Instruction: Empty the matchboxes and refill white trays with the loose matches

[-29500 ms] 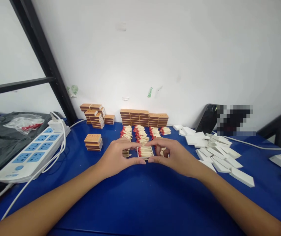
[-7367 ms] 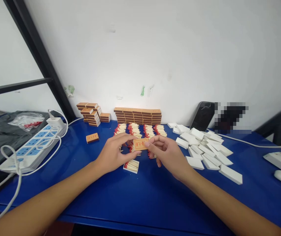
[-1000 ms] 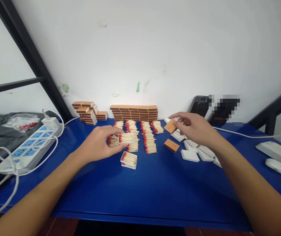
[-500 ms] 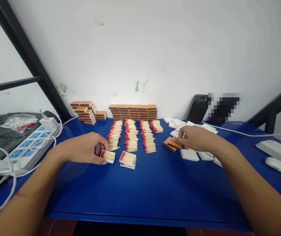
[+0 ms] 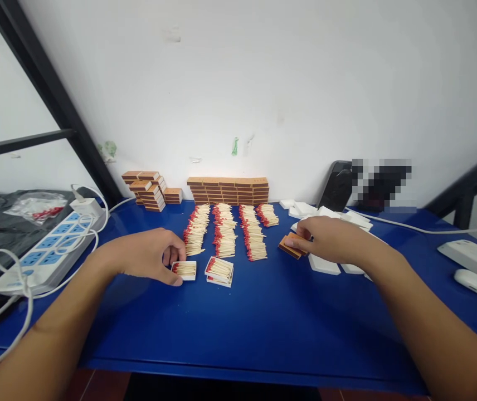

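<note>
My left hand [image 5: 157, 257] is closed on the left end of a white matchbox tray [image 5: 186, 271] holding red-headed matches. Just right of it lie two more filled trays [image 5: 219, 269], one stacked on the other and slightly askew. My right hand [image 5: 317, 238] has its thumb and fingers on an orange matchbox sleeve [image 5: 295, 239], which rests over another orange sleeve [image 5: 287, 249]; its fingertips are partly hidden. Between the hands, loose matches [image 5: 225, 234] lie in several rows, heads to the left.
White empty trays [image 5: 324, 264] are scattered under and around the right forearm. Closed matchboxes stand in a long stack [image 5: 228, 192] by the wall and a stepped pile [image 5: 150, 195] to the left. A power strip [image 5: 46, 256] with cables lies left; a black phone [image 5: 335, 186] leans behind.
The tray in my left hand has turned a little, squarer to the table edge. My right hand has shifted slightly left over the orange sleeves. The view has moved slightly.
</note>
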The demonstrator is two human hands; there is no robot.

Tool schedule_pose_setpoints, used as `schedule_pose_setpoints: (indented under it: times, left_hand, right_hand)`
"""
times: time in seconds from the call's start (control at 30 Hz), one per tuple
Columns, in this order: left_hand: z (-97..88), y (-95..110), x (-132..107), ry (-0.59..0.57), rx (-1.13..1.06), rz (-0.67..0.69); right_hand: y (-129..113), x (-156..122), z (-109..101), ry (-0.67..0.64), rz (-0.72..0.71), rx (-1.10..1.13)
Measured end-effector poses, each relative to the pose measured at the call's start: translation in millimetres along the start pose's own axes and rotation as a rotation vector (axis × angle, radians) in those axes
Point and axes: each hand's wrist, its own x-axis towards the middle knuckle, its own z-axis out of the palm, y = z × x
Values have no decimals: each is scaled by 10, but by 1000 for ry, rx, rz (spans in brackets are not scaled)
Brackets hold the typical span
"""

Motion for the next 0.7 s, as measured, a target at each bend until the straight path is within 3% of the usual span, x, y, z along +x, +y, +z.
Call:
schedule_pose_setpoints:
  times: [0.1,0.3,0.47,0.57,0.63,0.7]
  left_hand:
    - [6,-34,4,-3,-23,14]
    - [9,-47,-4,10,-54,14]
    - [-44,-28,-44,117,-101,63]
    - [-84,-88,58,282,-174,138]
    - [-131,-161,220,485,-228,169]
    - [-205,-245,431,724,-252,107]
  right_hand:
    - [-7,-1,-10,24,6,18]
    - [-53,-26,24,-47,-41,-38]
    - [-17,-11,18,-16,-97,-18]
    - [-83,46,-119,87,-199,73]
    - [-226,149,-261,169,-285,103]
    - [-458,321,-425,224,-371,106]
